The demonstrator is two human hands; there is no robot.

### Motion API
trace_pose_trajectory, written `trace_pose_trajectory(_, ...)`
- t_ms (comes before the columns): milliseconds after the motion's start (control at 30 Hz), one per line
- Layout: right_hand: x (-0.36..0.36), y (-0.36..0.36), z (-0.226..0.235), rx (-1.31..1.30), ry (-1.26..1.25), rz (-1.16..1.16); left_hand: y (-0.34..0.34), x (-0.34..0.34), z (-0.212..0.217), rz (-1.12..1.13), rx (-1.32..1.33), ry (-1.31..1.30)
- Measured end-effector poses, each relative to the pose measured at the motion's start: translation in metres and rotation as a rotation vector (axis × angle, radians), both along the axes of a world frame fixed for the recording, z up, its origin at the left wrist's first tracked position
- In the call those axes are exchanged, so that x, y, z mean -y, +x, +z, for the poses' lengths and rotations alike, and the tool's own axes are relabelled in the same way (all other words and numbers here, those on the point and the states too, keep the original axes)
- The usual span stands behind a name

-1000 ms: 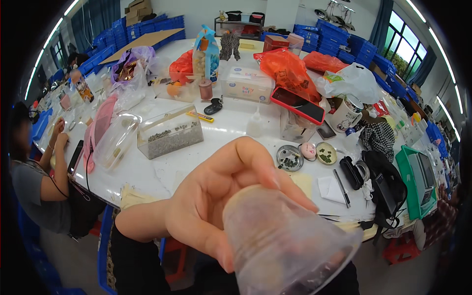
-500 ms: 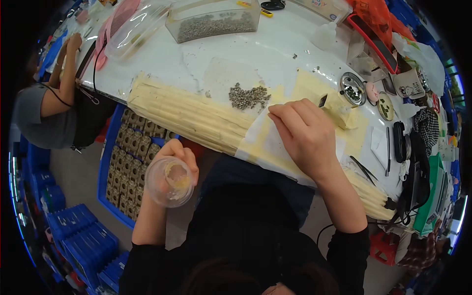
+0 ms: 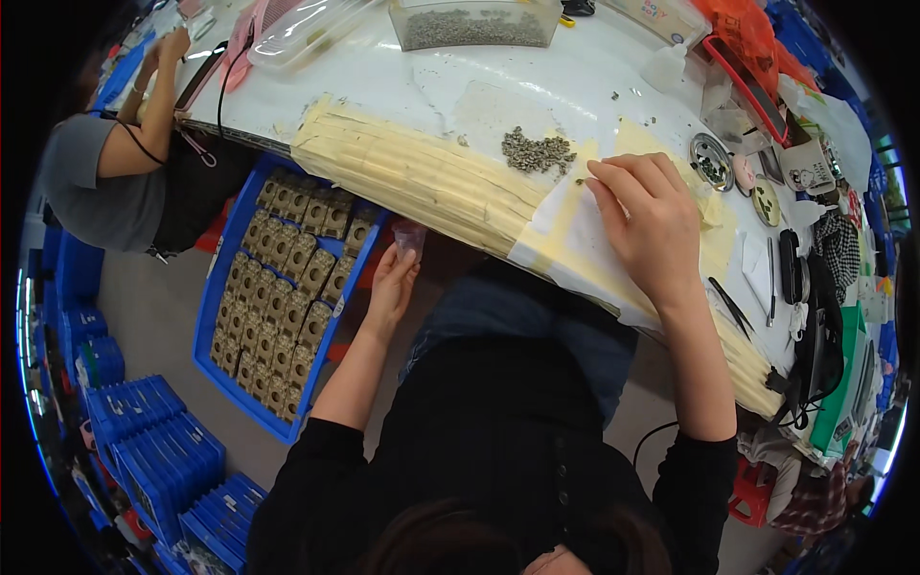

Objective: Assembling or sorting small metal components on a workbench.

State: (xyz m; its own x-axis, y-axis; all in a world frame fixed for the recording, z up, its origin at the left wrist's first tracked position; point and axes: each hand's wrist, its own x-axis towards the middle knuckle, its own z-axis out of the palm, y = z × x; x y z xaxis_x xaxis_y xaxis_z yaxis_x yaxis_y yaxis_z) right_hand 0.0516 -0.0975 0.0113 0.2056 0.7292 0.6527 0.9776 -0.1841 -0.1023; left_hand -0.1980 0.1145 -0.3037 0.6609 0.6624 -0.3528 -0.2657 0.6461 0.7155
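Observation:
My left hand (image 3: pixel 391 286) is closed round a small clear plastic cup (image 3: pixel 409 236), just below the table's front edge and beside the blue tray. Over the padded front of the table, my right hand (image 3: pixel 654 222) has its thumb and forefinger pinched together. A tiny speck shows at those fingertips, too small to make out. Just left of them lies a loose heap of small grey metal pieces (image 3: pixel 539 151) on the white tabletop. White paper (image 3: pixel 556 235) is taped over the yellow-taped padding (image 3: pixel 412 158) under my right hand.
A clear bin of grey pieces (image 3: pixel 474 27) stands at the back. Below left, a blue tray (image 3: pixel 207 331) holds rows of brownish blocks. Tweezers (image 3: pixel 730 305), a round metal dish (image 3: pixel 710 161) and a red-edged phone (image 3: pixel 747 88) lie at right. Another person (image 3: pixel 115 192) sits at far left.
My left hand has swung the cup forward and right, from near my lap to the table edge. My right hand stays pinched by the heap. The view has shifted, showing more of the blue tray.

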Motion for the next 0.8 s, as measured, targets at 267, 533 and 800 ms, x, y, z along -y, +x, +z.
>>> trace_pose_trajectory(267, 0.014, -0.001, -0.002, -0.028, 0.035, -0.025, 0.080, -0.004, -0.029, 0.357, -0.308, 1.016)
trace_pose_trajectory(533, 0.016, -0.001, -0.006, -0.067, 0.056, -0.003, 0.112, -0.036, -0.070, 0.222, -0.778, 1.489)
trace_pose_trajectory(800, 0.015, 0.002, -0.006, -0.083, 0.092, 0.021, 0.126, -0.058, -0.050, 0.078, -0.814, 1.510)
